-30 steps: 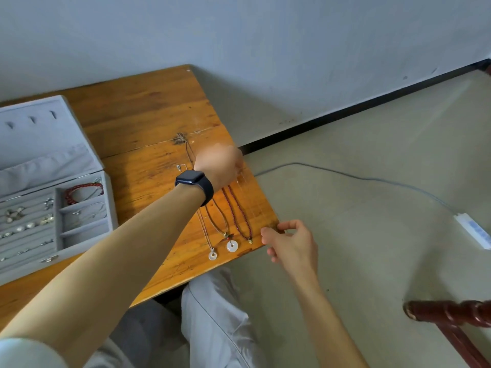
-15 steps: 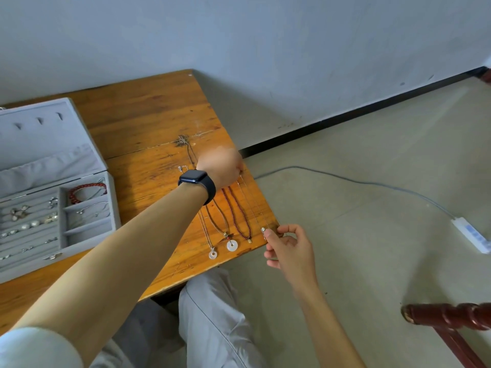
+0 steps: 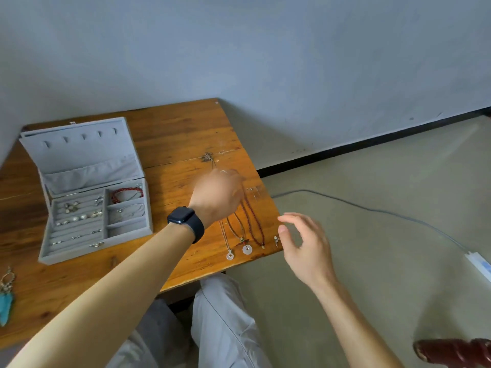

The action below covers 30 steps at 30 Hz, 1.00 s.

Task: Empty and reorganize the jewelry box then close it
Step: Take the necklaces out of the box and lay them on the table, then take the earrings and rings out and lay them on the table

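Jewelry box lies open, left of the left hand.

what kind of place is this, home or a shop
Most likely a plain room in a home, not a shop. An open grey jewelry box sits on a worn wooden table pushed against a bare painted wall, and a power strip lies on the floor.

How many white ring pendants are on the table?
2: smaller white ring pendant near the front edge of the wooden table; larger white ring pendant just right of it. The left hand could hide others.
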Motion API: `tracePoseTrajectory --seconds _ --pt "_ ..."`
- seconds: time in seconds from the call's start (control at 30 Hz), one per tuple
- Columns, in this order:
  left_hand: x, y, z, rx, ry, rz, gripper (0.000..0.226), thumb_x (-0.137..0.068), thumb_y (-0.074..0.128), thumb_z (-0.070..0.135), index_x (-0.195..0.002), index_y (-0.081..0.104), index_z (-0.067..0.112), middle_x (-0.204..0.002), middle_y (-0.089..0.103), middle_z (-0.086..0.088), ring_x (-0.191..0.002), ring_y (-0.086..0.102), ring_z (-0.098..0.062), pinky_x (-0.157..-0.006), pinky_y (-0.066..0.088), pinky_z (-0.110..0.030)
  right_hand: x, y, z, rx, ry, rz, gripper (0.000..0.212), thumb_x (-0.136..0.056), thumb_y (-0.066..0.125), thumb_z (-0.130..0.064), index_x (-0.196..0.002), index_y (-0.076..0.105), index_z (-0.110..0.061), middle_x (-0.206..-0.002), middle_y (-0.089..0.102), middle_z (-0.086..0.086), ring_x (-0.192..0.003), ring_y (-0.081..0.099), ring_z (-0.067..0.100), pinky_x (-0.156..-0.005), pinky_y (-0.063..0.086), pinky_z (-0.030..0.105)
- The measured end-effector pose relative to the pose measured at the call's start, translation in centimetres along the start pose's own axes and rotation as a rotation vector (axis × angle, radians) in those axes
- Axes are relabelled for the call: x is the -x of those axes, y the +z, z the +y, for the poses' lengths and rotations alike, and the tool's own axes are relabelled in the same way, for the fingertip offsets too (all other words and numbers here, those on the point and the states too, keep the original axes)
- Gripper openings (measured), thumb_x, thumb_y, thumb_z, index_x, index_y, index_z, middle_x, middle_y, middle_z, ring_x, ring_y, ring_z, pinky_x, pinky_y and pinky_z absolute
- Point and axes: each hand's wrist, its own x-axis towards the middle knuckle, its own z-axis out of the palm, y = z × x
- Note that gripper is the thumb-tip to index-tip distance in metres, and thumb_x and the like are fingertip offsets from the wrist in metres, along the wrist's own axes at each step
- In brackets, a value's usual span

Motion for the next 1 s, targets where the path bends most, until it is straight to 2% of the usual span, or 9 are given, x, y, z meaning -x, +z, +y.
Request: tracePoseTrajectory --seconds 0.03,0.17,0.27,0.43,0.6,0.77,0.9,1.0 --pt "1.3 -0.2 -0.3 -0.009 -0.008 0.012 0.044 -0.100 0.046 0.036 -0.143 0.050 0.029 -0.146 0.051 -0.001 -0.130 0.044 -0.027 -0.102 0.040 -0.043 -0.5 0.0 -0.6 0.058 -0.069 -0.028 0.020 -0.093 0.064 -0.023 -0.112 0.071 -0.022 -0.120 0.066 -0.010 -0.111 0.055 0.010 -0.095 0.038 0.013" --pt "5.9 -1.0 -2.1 -0.042 -0.056 0.091 0.049 -0.100 0.047 0.040 -0.148 0.041 0.033 -0.154 0.042 -0.003 -0.143 0.035 -0.027 -0.112 0.034 -0.046 -2.2 1.0 -3.7 0.186 -0.205 -0.158 0.030 -0.098 0.058 -0.027 -0.126 0.067 -0.021 -0.136 0.060 -0.006 -0.130 0.047 0.015 -0.107 0.041 0.033" --pt "8.7 -1.7 -3.6 -0.059 -0.099 0.136 0.050 -0.099 0.047 0.042 -0.148 0.042 0.033 -0.153 0.043 -0.003 -0.145 0.033 -0.026 -0.113 0.031 -0.045 -3.1 2.7 -5.9 0.216 -0.261 -0.238 0.038 -0.100 0.052 -0.031 -0.136 0.060 -0.022 -0.143 0.055 -0.007 -0.139 0.039 0.013 -0.114 0.034 0.034" --pt "12.9 -2.9 -7.2 -0.060 -0.217 0.188 0.052 -0.097 0.048 0.041 -0.148 0.042 0.032 -0.154 0.043 -0.002 -0.145 0.032 -0.024 -0.116 0.028 -0.043 -3.6 6.6 -9.9 0.207 -0.358 -0.319 0.040 -0.101 0.050 -0.032 -0.140 0.055 -0.023 -0.144 0.054 -0.006 -0.140 0.037 0.013 -0.117 0.030 0.035" --pt "16.7 -3.8 -11.7 -0.030 -0.359 0.199 0.054 -0.098 0.048 0.040 -0.150 0.036 0.035 -0.158 0.036 0.000 -0.148 0.025 -0.023 -0.120 0.023 -0.042 -3.5 10.9 -13.7 0.224 -0.445 -0.385 0.043 -0.101 0.045 -0.038 -0.143 0.051 -0.029 -0.146 0.052 -0.010 -0.141 0.034 0.009 -0.117 0.031 0.034" --pt "20.2 -4.1 -16.5 -0.018 -0.482 0.201 0.054 -0.098 0.047 0.040 -0.150 0.037 0.034 -0.157 0.037 0.001 -0.147 0.027 -0.022 -0.116 0.030 -0.041 -3.8 14.9 -16.9 0.209 -0.503 -0.454 0.043 -0.101 0.047 -0.037 -0.143 0.051 -0.028 -0.144 0.053 -0.010 -0.140 0.036 0.009 -0.115 0.028 0.031" --pt "21.6 -4.1 -20.4 0.013 -0.565 0.229 0.051 -0.096 0.051 0.037 -0.146 0.043 0.034 -0.155 0.039 -0.001 -0.145 0.029 -0.022 -0.115 0.029 -0.040 -4.7 17.5 -19.2 0.216 -0.580 -0.469 0.039 -0.100 0.049 -0.038 -0.137 0.056 -0.028 -0.134 0.060 -0.012 -0.131 0.043 0.008 -0.106 0.038 0.027" --pt "21.1 -4.4 -23.4 0.030 -0.620 0.218 0.050 -0.096 0.049 0.036 -0.146 0.043 0.034 -0.159 0.031 -0.006 -0.147 0.024 -0.024 -0.116 0.028 -0.042 -5.8 19.8 -21.2 0.242 -0.622 -0.475 0.038 -0.099 0.049 -0.038 -0.134 0.059 -0.028 -0.130 0.061 -0.014 -0.123 0.047 0.009 -0.100 0.045 0.029"
